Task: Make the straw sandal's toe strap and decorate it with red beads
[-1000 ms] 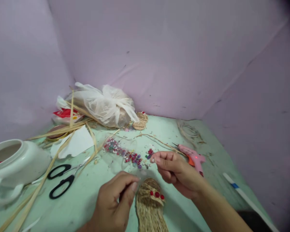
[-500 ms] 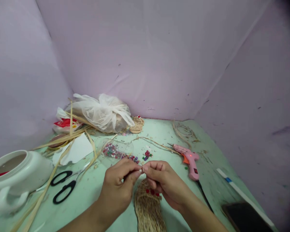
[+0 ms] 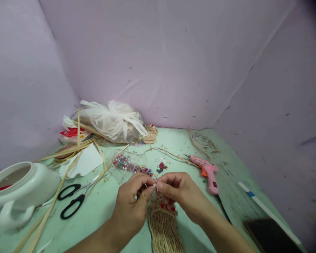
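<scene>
My left hand (image 3: pixel 133 200) and my right hand (image 3: pixel 183 191) meet at the fingertips in the middle, both pinching. Between them is something tiny and pale that I cannot make out. Below the hands lies a braided straw-coloured strip (image 3: pixel 165 230) with red beads (image 3: pixel 173 209) near its upper end, partly hidden by my right hand. Just beyond the fingers are a small cluster of red and green beads (image 3: pixel 162 167) and a clear container (image 3: pixel 137 158) of mixed colourful beads.
On the right are a pink glue gun (image 3: pixel 205 170), a white strip (image 3: pixel 271 214) and a dark flat object (image 3: pixel 274 235). Leftward lie black-handled scissors (image 3: pixel 75 205), white paper (image 3: pixel 85 161), straw strips (image 3: pixel 46 218) and a white pot (image 3: pixel 43 182). A plastic bag (image 3: pixel 113 121) sits behind.
The view has shifted slightly. My hands stay pinched together, with the right fingers a little higher, and a pale speck shows more clearly between the fingertips.
</scene>
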Motion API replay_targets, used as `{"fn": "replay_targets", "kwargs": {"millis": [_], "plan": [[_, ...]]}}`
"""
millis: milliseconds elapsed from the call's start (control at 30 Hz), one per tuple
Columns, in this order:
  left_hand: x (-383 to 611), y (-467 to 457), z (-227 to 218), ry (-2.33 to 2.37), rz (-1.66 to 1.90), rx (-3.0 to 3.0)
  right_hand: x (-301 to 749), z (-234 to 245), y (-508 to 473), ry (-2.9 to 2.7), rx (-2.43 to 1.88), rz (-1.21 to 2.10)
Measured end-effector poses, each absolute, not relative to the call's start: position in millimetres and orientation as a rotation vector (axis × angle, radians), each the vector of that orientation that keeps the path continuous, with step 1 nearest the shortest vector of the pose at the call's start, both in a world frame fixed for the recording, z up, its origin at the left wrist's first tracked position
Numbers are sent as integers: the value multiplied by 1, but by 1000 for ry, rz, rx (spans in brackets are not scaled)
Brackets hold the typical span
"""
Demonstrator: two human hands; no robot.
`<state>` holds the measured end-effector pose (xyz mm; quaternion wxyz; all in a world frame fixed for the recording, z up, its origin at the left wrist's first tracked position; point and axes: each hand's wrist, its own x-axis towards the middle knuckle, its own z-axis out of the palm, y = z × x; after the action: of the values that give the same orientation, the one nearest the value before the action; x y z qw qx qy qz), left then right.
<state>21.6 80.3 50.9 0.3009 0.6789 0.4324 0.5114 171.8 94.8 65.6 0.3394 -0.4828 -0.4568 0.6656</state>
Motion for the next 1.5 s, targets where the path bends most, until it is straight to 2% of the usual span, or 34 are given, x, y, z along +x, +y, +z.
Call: {"fn": "replay_targets", "kwargs": {"millis": [267,767,1133,1333,1500], "plan": [[21,83,51,1097,1381,1884,170,58,95,-1096,-1165,1814],[18,85,50,1017,1349,1981,163,60,89,-1286,-1250,1578],[16,86,55,1033,1345,2011,170,76,90,-1295,-1218,1664],[12,91,61,854,1305,2099,174,79,92,-1354,-1219,1746],[7,92,63,799,1296,2272,172,79,88,-1445,-1236,1644]]}}
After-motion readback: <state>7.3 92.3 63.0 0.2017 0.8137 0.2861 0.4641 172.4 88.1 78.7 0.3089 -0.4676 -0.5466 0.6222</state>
